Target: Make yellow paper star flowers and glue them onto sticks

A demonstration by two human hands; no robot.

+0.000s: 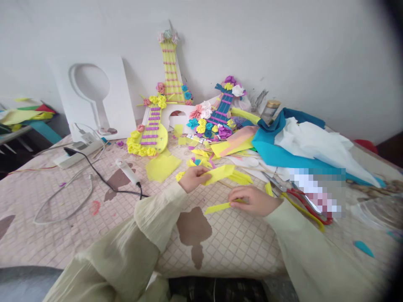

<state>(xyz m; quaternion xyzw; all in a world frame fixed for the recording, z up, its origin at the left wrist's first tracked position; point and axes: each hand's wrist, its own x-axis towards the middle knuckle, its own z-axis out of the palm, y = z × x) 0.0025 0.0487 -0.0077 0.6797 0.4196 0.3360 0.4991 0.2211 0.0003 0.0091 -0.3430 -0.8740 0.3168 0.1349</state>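
My left hand (194,178) pinches a folded strip of yellow crepe paper (220,173), which reaches out to the right over the table. Below and to the right, my right hand (253,200) is closed on a smaller yellow paper strip (217,208) that points left. The two strips are apart. Just beyond my left hand lie a flat yellow paper sheet (163,166) and loose yellow scraps (201,153). A small yellow paper flower (180,176) is right beside my left fingers.
Paper-flower-decorated instruments, one yellow (154,130), one blue (222,109), lean near the wall. Red-handled scissors (302,201) lie right of my right hand, near blue paper (283,147) and white paper (315,138). At left are a power strip (77,153) and a white corded tool (127,171).
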